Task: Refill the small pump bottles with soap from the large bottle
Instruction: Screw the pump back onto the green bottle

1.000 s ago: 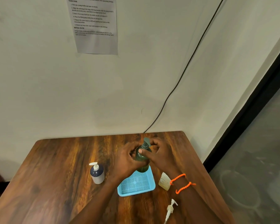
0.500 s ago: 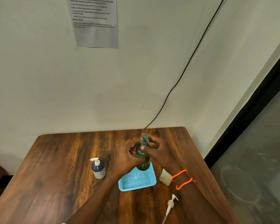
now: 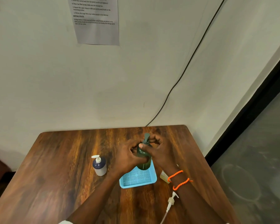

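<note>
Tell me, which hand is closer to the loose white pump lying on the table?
Right. The right hand grips the green bottle on the pump's side; the left hand holds the bottle farther away.

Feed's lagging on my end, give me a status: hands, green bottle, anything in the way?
Left hand grips green pump bottle body; right hand at its pump collar. Bottle upright at blue tray's far end. Loose white pump near right forearm.
</note>
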